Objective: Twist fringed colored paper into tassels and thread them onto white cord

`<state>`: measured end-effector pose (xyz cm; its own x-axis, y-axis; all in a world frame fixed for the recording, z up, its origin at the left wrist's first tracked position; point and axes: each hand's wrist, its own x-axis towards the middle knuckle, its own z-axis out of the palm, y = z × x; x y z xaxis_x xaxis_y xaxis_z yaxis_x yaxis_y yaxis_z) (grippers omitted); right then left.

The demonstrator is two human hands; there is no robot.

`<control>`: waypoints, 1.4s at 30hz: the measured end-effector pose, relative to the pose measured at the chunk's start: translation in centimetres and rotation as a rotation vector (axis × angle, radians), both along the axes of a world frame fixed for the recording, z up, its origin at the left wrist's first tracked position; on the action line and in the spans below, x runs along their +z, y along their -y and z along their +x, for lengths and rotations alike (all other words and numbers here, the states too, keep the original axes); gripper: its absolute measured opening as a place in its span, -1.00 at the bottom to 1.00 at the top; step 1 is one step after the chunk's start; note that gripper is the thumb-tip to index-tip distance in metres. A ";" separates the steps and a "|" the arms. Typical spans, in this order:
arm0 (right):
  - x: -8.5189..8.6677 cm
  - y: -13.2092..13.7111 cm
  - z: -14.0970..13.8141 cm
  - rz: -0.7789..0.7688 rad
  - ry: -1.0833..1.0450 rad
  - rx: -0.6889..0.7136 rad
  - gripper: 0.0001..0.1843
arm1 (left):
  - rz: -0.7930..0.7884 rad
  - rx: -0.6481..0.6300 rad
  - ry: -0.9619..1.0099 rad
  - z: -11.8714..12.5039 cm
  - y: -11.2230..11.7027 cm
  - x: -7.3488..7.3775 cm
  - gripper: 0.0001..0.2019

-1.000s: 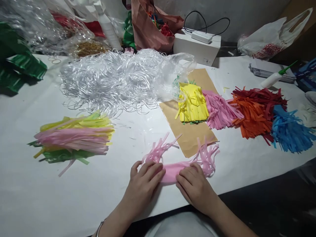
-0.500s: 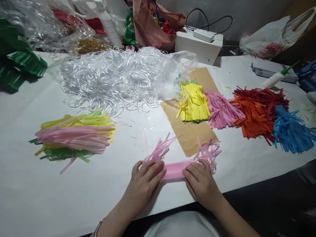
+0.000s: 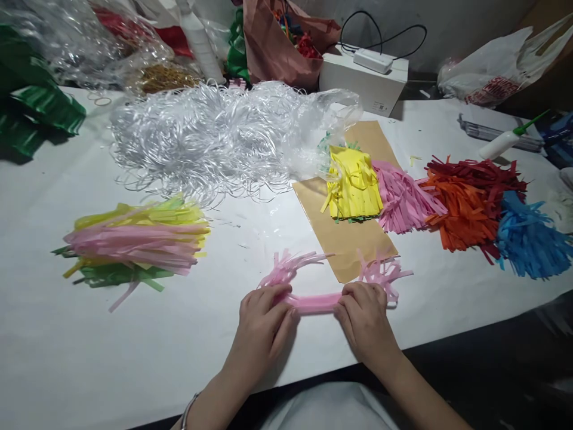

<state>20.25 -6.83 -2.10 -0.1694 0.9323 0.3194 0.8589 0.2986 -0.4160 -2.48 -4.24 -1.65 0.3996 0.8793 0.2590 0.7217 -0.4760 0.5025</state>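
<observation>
A pink tissue-paper tassel (image 3: 316, 303) lies sideways near the table's front edge, its solid middle rolled into a narrow band and its fringed ends spread out beyond both hands. My left hand (image 3: 267, 319) grips the left part of the band, fingers curled over it. At the right part, my right hand (image 3: 364, 316) holds it the same way, with fingertips bent down on the paper. The undersides of the fingers and the thumbs are partly hidden. To the left rests a pile of yellow, pink and green paper tassels (image 3: 138, 242).
Beyond the hands is a brown paper sheet (image 3: 353, 254), with a yellow fringed bundle (image 3: 355, 185) on it. Pink, orange (image 3: 463, 209), red and blue (image 3: 532, 236) bundles lie to the right. A heap of white shiny strands (image 3: 210, 143), a white box (image 3: 362, 83) and a glue bottle (image 3: 499, 144) stand farther back.
The pink band between my hands has become narrower, rolled up. Both hands have shifted slightly away from me with it, and the left fringe now points more to the right.
</observation>
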 end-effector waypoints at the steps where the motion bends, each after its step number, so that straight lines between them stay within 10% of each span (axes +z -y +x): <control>1: 0.0 -0.1 -0.1 -0.007 0.027 -0.029 -0.67 | -0.007 0.037 -0.003 0.3 -0.1 0.0 -0.80; 14: -0.2 -0.6 -0.7 0.134 0.080 -0.181 -0.91 | -0.034 0.157 -0.118 2.0 -0.9 0.2 -0.82; 20: -0.7 0.2 -1.0 0.128 0.056 0.209 -0.78 | -0.017 0.160 -0.113 2.1 -0.8 0.1 -0.95; 31: -0.8 0.0 -1.1 0.155 0.043 0.252 -0.84 | 0.307 -0.268 -0.087 1.4 -0.3 0.4 -0.81; 42: -0.5 0.5 0.2 0.072 0.044 0.169 -0.82 | 0.074 -0.184 0.073 0.8 -0.1 0.2 -0.87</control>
